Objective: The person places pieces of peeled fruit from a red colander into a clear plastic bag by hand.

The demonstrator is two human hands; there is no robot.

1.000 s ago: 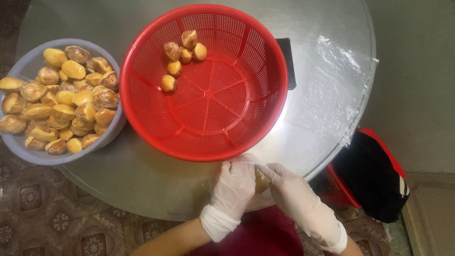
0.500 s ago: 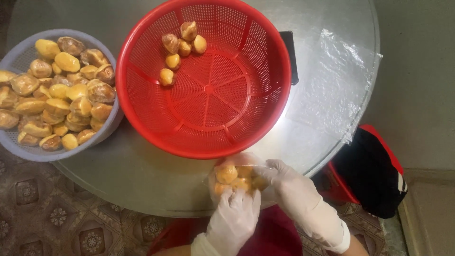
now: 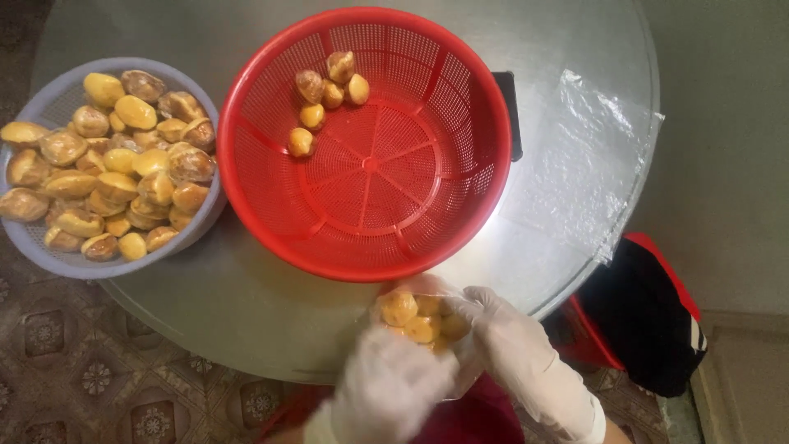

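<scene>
Both my hands wear white gloves and meet at the near edge of the round metal table (image 3: 205,304). Together they hold a small clear bag (image 3: 419,316) with several yellow-brown seeds inside. My left hand (image 3: 390,386) is blurred below the bag. My right hand (image 3: 514,349) grips the bag's right side. Just beyond the bag stands a red plastic basket (image 3: 427,205) with several seeds (image 3: 325,94) at its far left wall.
A grey-blue basket (image 3: 33,107) heaped with yellow and brown seeds stands at the left. A sheet of clear plastic (image 3: 588,164) lies on the table's right. A dark flat object (image 3: 508,111) peeks out behind the red basket. A red and black stool (image 3: 649,321) stands right of the table.
The bag of seeds has come into sight between my hands. My left hand dropped lower and nearer to me. The view shifted slightly.
</scene>
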